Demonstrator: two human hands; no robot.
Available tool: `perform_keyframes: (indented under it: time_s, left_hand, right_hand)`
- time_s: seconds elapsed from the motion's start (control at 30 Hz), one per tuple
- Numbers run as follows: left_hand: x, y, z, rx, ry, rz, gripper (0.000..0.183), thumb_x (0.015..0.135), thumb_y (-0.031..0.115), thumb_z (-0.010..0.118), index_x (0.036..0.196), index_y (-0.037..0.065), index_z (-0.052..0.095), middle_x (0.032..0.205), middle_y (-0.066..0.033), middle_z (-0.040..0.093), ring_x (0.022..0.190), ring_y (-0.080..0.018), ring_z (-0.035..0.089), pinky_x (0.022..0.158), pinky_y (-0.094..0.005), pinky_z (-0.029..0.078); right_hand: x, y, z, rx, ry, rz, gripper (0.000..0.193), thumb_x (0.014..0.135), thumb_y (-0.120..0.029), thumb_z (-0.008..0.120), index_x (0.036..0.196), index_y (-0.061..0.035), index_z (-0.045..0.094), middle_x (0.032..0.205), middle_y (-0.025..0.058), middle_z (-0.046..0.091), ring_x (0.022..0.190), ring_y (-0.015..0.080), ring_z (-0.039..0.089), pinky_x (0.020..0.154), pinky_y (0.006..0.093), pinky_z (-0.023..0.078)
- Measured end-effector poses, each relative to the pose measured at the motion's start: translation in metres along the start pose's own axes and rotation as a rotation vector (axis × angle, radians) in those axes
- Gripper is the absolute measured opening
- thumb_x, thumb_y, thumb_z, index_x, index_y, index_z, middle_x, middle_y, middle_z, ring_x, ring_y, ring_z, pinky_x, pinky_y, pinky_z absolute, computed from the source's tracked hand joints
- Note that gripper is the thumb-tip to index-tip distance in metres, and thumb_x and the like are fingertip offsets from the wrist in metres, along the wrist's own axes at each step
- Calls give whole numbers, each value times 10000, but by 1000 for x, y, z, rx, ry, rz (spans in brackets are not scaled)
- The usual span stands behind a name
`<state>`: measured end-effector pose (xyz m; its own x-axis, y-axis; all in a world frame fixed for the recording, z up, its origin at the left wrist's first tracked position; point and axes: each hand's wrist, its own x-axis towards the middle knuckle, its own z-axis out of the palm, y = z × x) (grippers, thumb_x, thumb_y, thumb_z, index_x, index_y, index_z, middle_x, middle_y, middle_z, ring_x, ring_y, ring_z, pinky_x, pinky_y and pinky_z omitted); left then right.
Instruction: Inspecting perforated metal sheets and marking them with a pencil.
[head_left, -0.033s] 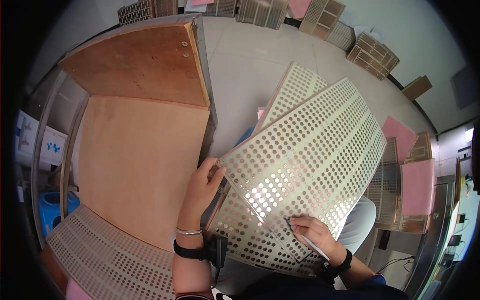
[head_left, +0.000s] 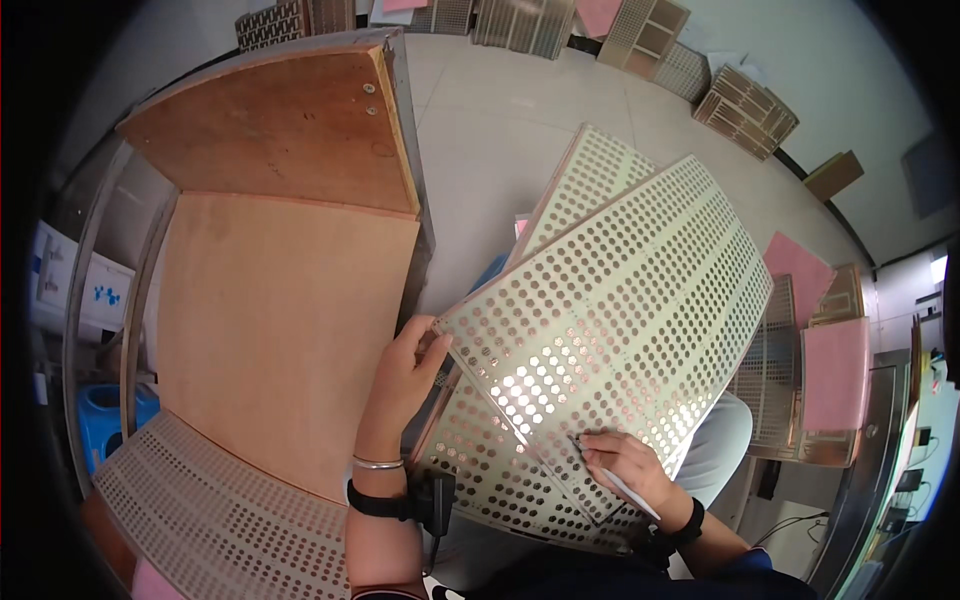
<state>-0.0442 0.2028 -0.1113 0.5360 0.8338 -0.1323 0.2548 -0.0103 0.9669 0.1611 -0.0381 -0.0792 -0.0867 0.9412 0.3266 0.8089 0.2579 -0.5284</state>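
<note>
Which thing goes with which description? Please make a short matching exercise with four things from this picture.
1. left hand
2. right hand
3. bracelet
4. wooden board

A. light brown, left of both hands
B. holds a slim white tool
C. silver-coloured
D. at the left corner of the upper dotted panel

Pairs: 1-D, 2-B, 3-C, 4-A
</note>
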Motion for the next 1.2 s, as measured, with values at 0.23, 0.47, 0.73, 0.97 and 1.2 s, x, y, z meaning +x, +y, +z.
perform_keyframes:
  time_s: [0.23,0.47,0.73,0.97,1.2]
  left_hand:
    - [0,-1,-2,24,-7,-10,231,920,153,573,1076,-14,545,826,-85,621,751,-125,584,699,-266,481]
    - [0,0,0,-9,-13,5,228,921,141,573,1080,-19,541,831,-81,620,760,-112,579,697,-260,481]
    - [1,-1,-1,-2,-11,0,223,921,141,575,1071,-21,539,833,-66,611,771,-105,571,696,-258,479]
    - [-1,4,-1,-40,-36,-32,175,930,122,562,1034,-16,528,833,-20,551,783,-68,507,710,-225,442]
    - [-1,5,-2,-80,-65,-71,139,940,101,545,1019,-11,521,852,18,505,813,-51,467,739,-199,413]
  right_hand:
    - [3,-3,-8,147,-77,120,290,718,23,705,994,-7,623,1084,95,631,954,259,634,835,330,536]
    - [2,0,-9,135,-83,81,296,721,20,699,1006,-6,622,1084,101,633,974,267,629,844,341,530]
    - [0,1,-4,101,-56,62,290,712,32,706,988,-10,629,1079,97,633,976,254,629,845,328,532]
    - [1,0,-2,59,-44,89,312,706,33,721,997,-29,627,1077,101,638,962,259,640,798,319,542]
    - [0,3,-5,165,-49,107,290,719,16,716,994,-25,633,1080,97,644,996,266,635,835,326,539]
